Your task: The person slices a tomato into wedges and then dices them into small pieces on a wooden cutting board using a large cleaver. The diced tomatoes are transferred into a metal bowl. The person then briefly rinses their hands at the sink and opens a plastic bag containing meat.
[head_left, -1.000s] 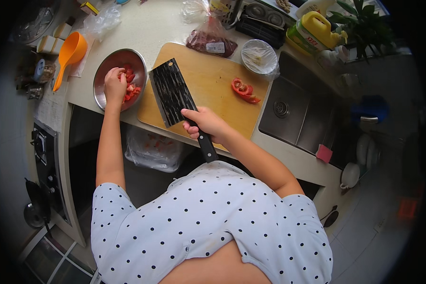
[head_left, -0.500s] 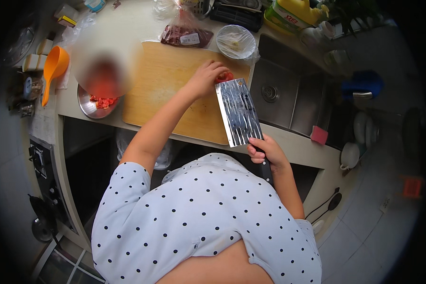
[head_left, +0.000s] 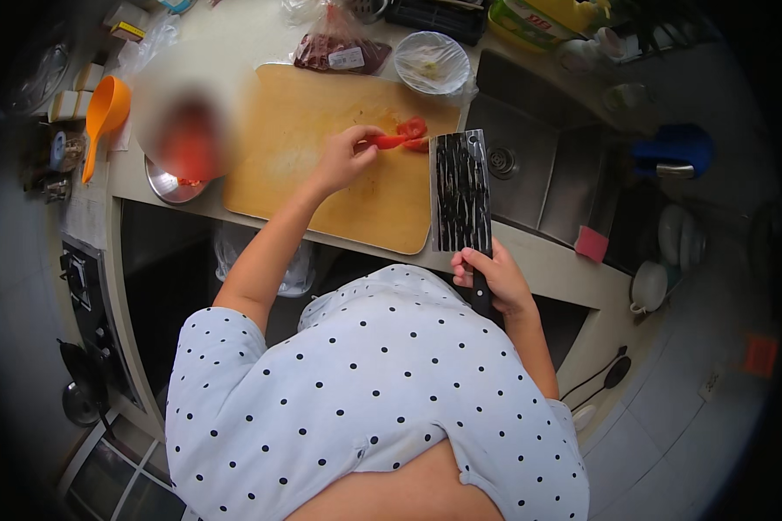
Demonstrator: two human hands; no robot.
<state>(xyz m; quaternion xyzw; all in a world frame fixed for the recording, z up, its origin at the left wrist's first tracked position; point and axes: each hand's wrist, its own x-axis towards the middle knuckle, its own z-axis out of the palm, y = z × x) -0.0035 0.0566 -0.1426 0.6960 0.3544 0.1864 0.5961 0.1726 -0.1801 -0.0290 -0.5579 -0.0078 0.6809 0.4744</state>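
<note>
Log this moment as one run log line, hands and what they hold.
left hand: pinching red pepper strip on cutting board | right hand: gripping cleaver, blade flat | steel bowl: left of board

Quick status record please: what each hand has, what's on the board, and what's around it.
left hand: pinching a red pepper strip on the cutting board
right hand: gripping the cleaver by its handle, blade flat over the board's right edge
on board: more red pepper pieces near the far right corner
left of board: metal bowl with red pieces, blurred; orange scoop
right of board: sink
behind board: covered bowl, packaged meat
</note>
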